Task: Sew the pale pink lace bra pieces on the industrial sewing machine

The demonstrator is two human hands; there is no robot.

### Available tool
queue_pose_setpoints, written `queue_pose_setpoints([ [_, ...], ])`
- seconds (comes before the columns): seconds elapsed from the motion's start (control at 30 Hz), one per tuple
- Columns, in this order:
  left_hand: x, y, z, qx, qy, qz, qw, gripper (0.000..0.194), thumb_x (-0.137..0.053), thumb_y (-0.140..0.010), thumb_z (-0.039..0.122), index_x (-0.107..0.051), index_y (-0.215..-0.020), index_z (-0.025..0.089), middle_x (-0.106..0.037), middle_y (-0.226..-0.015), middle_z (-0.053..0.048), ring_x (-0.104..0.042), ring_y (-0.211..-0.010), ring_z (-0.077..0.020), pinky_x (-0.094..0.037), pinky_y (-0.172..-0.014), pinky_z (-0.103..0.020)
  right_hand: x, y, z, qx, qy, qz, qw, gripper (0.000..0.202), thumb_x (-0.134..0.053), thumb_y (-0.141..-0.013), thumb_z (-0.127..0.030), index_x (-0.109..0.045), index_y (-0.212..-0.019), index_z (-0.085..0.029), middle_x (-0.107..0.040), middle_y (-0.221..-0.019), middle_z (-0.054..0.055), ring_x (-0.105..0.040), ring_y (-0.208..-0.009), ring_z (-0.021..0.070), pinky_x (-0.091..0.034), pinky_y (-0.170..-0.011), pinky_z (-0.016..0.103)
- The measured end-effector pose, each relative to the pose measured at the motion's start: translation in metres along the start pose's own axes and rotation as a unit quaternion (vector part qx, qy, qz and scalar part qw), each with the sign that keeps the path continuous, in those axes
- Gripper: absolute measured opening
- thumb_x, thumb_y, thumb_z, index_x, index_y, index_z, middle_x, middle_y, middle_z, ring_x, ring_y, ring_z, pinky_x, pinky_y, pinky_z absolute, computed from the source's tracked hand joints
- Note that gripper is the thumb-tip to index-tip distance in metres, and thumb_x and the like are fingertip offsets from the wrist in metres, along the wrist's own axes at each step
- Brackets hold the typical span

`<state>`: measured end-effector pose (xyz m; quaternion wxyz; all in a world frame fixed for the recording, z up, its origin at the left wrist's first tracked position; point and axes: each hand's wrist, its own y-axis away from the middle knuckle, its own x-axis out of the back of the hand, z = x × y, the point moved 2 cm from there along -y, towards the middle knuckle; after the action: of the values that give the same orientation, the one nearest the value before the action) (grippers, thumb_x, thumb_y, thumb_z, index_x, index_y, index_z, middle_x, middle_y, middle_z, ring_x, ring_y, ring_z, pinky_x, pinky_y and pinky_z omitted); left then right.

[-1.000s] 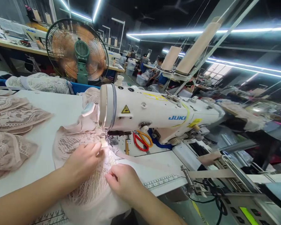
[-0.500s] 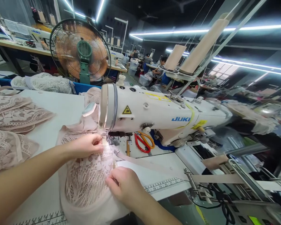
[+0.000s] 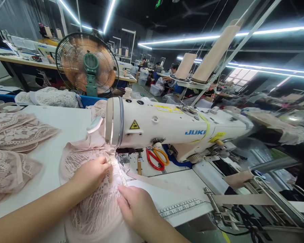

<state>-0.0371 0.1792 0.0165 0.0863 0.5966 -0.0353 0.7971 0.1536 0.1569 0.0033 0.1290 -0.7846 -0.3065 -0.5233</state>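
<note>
Pale pink lace fabric (image 3: pixel 96 206) lies on the white table, its upper part under the head of a white sewing machine (image 3: pixel 152 123). Just in front of the needle area, my left hand (image 3: pixel 92 173) pinches the lace near its seam. My right hand (image 3: pixel 138 206) is closed on the fabric's right edge, thumb and forefinger close together. From the needle area a narrow pink band (image 3: pixel 154 182) runs right toward a metal guide (image 3: pixel 216 206). The fingertips partly hide the gripped cloth.
Red- and orange-handled scissors (image 3: pixel 155 160) lie beneath the machine arm. Lace pieces (image 3: pixel 15 131) are stacked at the left. A large fan (image 3: pixel 87 64) stands behind the table. Thread cones (image 3: pixel 215 52) rise above the machine. People sit at distant tables.
My left hand has moved down and slightly left, away from the needle area, with the lace. My right hand is slightly lower. The whole view has shifted a little.
</note>
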Motion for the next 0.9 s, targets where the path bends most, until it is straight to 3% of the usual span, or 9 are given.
queue_pose_setpoints([
  [0.13, -0.002, 0.002, 0.010, 0.006, -0.084, -0.041, 0.996, 0.034, -0.035, -0.093, 0.017, -0.068, -0.101, 0.019, -0.057, -0.087, -0.008, -0.056, -0.073, -0.0248, -0.029, -0.056, -0.033, 0.000, -0.002, 0.002, 0.007, 0.023, -0.003, 1.000, 0.027, -0.043, -0.092, -0.027, -0.066, -0.104, -0.018, -0.070, -0.082, 0.007, -0.058, -0.068, 0.0204, -0.024, -0.058, 0.032],
  [0.27, -0.003, 0.002, 0.019, 0.010, -0.149, -0.081, 0.986, 0.036, -0.035, -0.089, 0.009, -0.063, -0.111, 0.018, -0.060, -0.093, -0.009, -0.061, -0.074, -0.0247, -0.033, -0.054, -0.033, 0.005, -0.006, 0.001, -0.004, 0.039, -0.024, 0.999, 0.033, -0.040, -0.093, -0.025, -0.066, -0.113, -0.018, -0.072, -0.089, 0.009, -0.062, -0.076, 0.0239, -0.027, -0.060, 0.033],
  [0.47, -0.004, -0.006, 0.018, 0.019, -0.142, -0.070, 0.987, 0.036, -0.039, -0.089, 0.011, -0.064, -0.114, 0.019, -0.061, -0.092, -0.010, -0.064, -0.073, -0.0265, -0.036, -0.053, -0.032, 0.010, -0.015, 0.001, -0.004, 0.065, -0.032, 0.997, 0.036, -0.041, -0.092, -0.023, -0.065, -0.118, -0.017, -0.072, -0.090, 0.010, -0.063, -0.078, 0.0244, -0.029, -0.060, 0.033],
  [0.63, -0.004, -0.015, 0.016, 0.014, -0.136, -0.052, 0.989, 0.038, -0.038, -0.090, 0.012, -0.065, -0.117, 0.018, -0.064, -0.098, -0.012, -0.067, -0.078, -0.0279, -0.039, -0.056, -0.033, 0.011, -0.023, 0.001, 0.005, 0.083, -0.014, 0.996, 0.034, -0.043, -0.091, -0.024, -0.068, -0.113, -0.015, -0.065, -0.076, 0.007, -0.054, -0.066, 0.0201, -0.025, -0.055, 0.032],
  [0.9, -0.004, -0.015, 0.014, 0.014, -0.120, -0.035, 0.992, 0.035, -0.036, -0.093, 0.014, -0.066, -0.112, 0.018, -0.064, -0.098, -0.011, -0.067, -0.081, -0.0283, -0.039, -0.058, -0.034, 0.013, -0.025, 0.001, 0.006, 0.084, -0.004, 0.996, 0.033, -0.043, -0.091, -0.023, -0.068, -0.111, -0.016, -0.059, -0.073, 0.005, -0.045, -0.064, 0.0185, -0.025, -0.056, 0.030],
])
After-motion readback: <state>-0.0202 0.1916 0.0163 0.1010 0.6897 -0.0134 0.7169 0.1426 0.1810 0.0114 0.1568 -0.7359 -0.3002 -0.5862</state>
